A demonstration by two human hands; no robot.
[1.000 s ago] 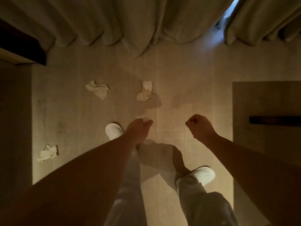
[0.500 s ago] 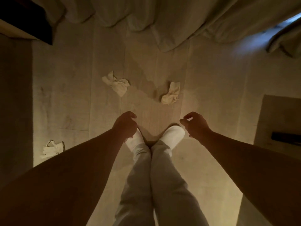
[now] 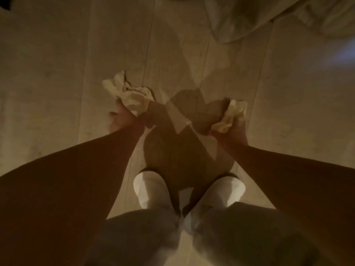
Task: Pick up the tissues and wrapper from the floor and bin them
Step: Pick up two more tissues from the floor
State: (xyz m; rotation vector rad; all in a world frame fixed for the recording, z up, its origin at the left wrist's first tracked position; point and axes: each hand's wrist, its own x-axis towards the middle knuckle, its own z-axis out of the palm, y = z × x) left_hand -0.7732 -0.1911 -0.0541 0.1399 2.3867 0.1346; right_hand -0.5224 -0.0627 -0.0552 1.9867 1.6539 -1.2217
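Two crumpled white tissues lie on the pale plank floor in front of my feet. My left hand [image 3: 123, 120] reaches down to the near end of the larger tissue [image 3: 128, 92], and its fingers close on that end. My right hand [image 3: 235, 131] grips the smaller tissue [image 3: 233, 113], which bunches up above its fingers. Both arms stretch forward and down. The picture is dim and blurred. No wrapper and no bin are in view.
My two feet in white slippers [image 3: 151, 189] [image 3: 228, 191] stand together just behind the hands. A curtain hem [image 3: 249, 20] hangs onto the floor at the top right. A dark furniture corner [image 3: 3, 2] shows at the top left.
I have bent down towards the floor. Both hands moved forward from above my feet to the two tissues and closed on them. The third scrap at the left has left the view.
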